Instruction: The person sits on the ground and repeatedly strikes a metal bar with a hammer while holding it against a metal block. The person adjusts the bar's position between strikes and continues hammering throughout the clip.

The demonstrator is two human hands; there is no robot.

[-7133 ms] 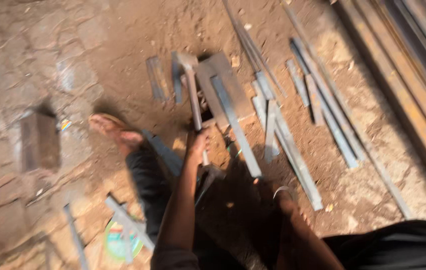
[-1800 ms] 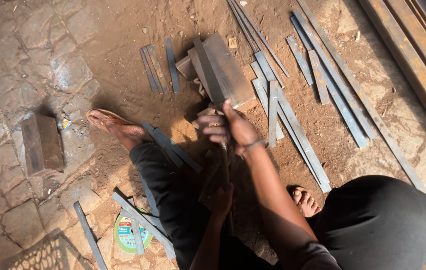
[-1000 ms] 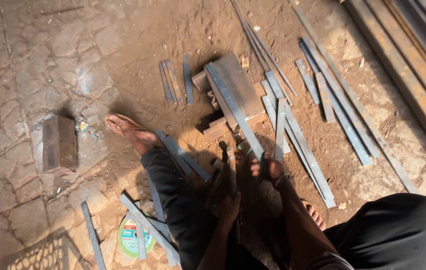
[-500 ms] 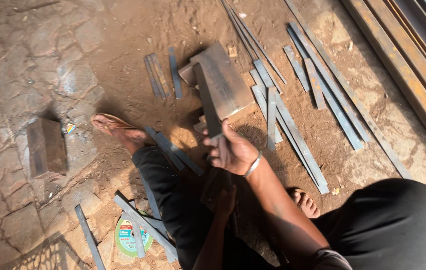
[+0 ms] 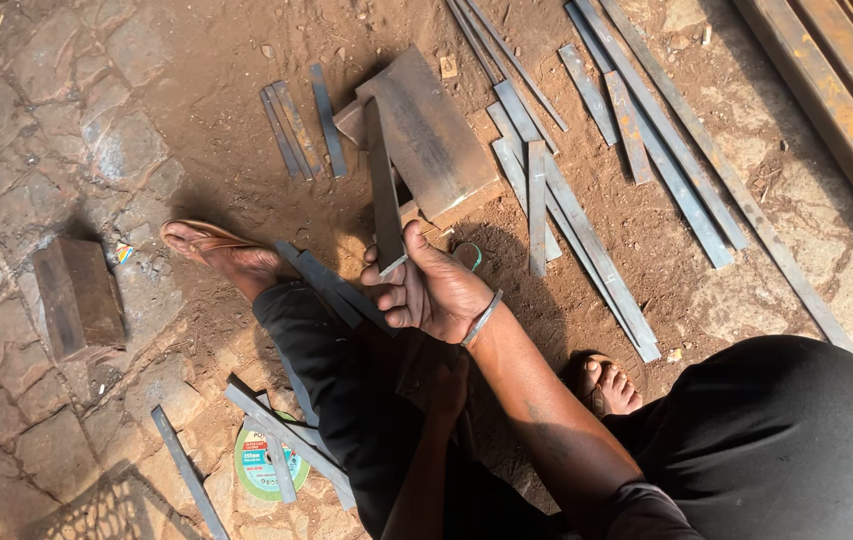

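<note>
My right hand point(image 5: 437, 290), with a thin bangle at the wrist, is shut on the near end of a flat steel bar point(image 5: 384, 190). The bar's far end leans against the left side of a heavy rusty metal block point(image 5: 437, 130) on the dirt. My left hand point(image 5: 445, 378) lies in shadow under my right forearm, curled around a dark tool handle that is mostly hidden. I sit on the ground with my sandalled left foot point(image 5: 222, 252) stretched out to the left of the bar.
Several flat steel strips point(image 5: 567, 215) lie to the right of the block, and short ones point(image 5: 297, 125) to its left. Long steel sections point(image 5: 827, 90) run along the right edge. A green cutting disc point(image 5: 265, 465) and a brick-like block point(image 5: 77, 295) lie at my left.
A second ago my right hand hovered low beside the strips and the bar lay across the block. Now it grips the bar's near end, with the bar along the block's left side.
</note>
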